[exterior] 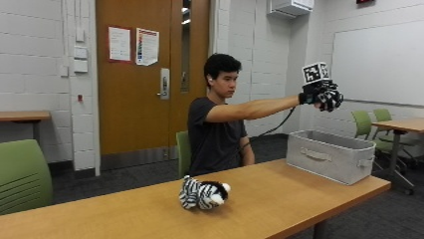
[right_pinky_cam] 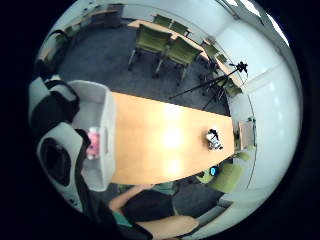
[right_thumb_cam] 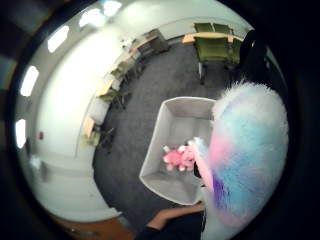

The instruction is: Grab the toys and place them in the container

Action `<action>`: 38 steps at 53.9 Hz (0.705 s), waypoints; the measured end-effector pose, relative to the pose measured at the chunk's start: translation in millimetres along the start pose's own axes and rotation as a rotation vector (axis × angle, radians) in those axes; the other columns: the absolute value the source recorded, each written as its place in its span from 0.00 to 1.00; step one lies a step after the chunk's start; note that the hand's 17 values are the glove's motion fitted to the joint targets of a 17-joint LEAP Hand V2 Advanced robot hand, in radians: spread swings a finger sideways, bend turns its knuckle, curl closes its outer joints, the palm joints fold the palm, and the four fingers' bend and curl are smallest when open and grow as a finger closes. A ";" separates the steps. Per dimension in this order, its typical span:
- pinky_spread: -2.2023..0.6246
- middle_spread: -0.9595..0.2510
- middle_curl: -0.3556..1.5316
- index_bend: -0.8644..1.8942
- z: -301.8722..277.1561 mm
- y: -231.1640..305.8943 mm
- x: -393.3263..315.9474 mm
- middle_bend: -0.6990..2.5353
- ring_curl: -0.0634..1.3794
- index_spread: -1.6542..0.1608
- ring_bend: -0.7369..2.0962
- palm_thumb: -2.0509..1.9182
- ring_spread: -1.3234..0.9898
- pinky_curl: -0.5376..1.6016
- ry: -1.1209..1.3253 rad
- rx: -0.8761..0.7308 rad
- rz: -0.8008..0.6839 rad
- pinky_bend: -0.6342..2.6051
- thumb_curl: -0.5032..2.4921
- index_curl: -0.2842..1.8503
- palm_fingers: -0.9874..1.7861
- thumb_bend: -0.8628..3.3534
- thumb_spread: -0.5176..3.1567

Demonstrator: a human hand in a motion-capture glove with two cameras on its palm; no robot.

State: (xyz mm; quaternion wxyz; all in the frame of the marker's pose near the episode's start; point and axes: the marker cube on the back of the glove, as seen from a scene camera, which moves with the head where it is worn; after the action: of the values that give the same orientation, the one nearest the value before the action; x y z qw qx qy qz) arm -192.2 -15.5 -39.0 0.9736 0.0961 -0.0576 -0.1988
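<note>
right hand (exterior: 322,94) fingers clamped on fluffy toy (right_thumb_cam: 247,150), held high above bin (exterior: 331,154); pink toy (right_thumb_cam: 178,158) inside bin.

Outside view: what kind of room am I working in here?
Most likely a classroom or meeting room: a whiteboard on the painted block wall, long wooden tables with green chairs, and notices taped to the door.
</note>
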 end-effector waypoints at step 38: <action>0.76 0.74 0.43 0.36 18.6 51.9 69.8 0.30 0.27 0.73 0.45 0.48 0.54 0.44 0.015 -0.235 -0.091 0.58 0.28 0.36 0.31 0.18 0.38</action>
State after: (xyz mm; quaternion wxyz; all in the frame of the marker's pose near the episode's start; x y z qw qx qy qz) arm -111.7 0.5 -4.7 0.9685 -0.0149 -0.0224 -0.2476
